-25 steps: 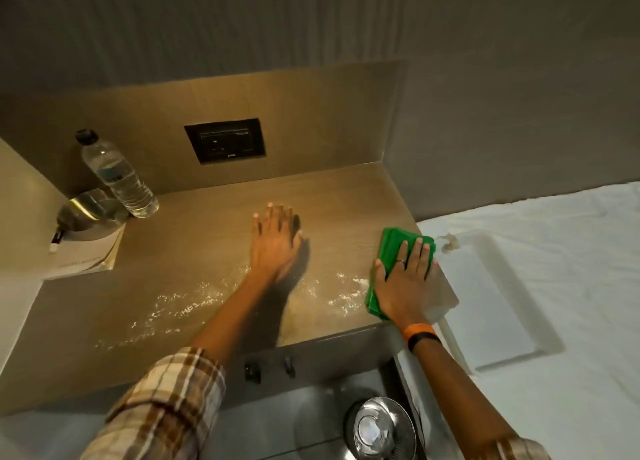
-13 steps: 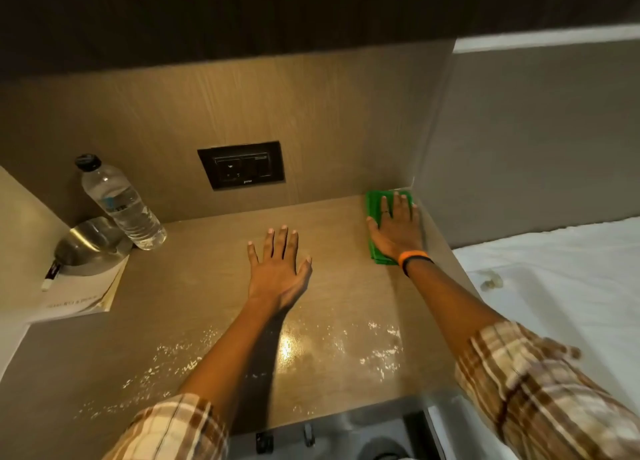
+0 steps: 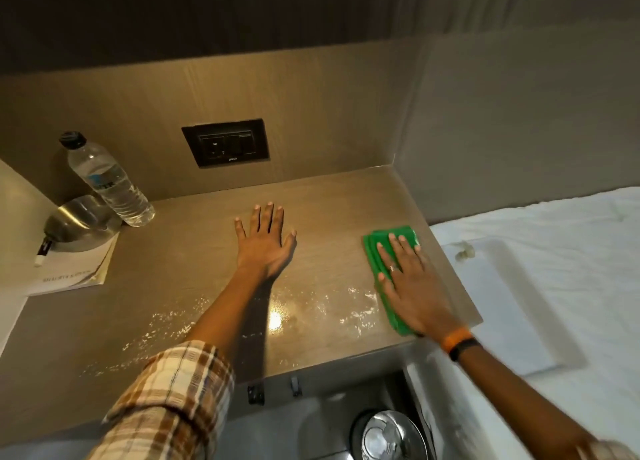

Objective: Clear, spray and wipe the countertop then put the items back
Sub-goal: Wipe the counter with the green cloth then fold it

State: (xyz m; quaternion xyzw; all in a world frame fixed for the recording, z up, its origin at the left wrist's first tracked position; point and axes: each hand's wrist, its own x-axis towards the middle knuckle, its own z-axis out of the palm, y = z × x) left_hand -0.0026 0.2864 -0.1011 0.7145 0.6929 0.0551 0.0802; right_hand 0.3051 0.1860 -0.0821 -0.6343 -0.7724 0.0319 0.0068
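Observation:
The brown countertop [image 3: 180, 286] carries a band of wet spray droplets across its front half. My left hand [image 3: 265, 241] lies flat on it near the middle, fingers spread, holding nothing. My right hand [image 3: 412, 286] presses flat on a folded green cloth [image 3: 375, 251] at the counter's right edge. A clear water bottle [image 3: 107, 179] with a black cap stands at the back left. Beside the bottle a shiny metal bowl [image 3: 74, 222] rests on a white booklet [image 3: 78, 272], with a small marker [image 3: 43, 250] at its left.
A black socket plate [image 3: 227, 142] is set in the back wall. White bedding [image 3: 561, 251] with a folded white towel [image 3: 498, 307] lies to the right of the counter. Below the counter's front edge stands a round steel bin lid [image 3: 388, 435].
My right hand has drawn the green cloth from the back right corner toward the front along the right edge. The left hand has stayed flat in the middle.

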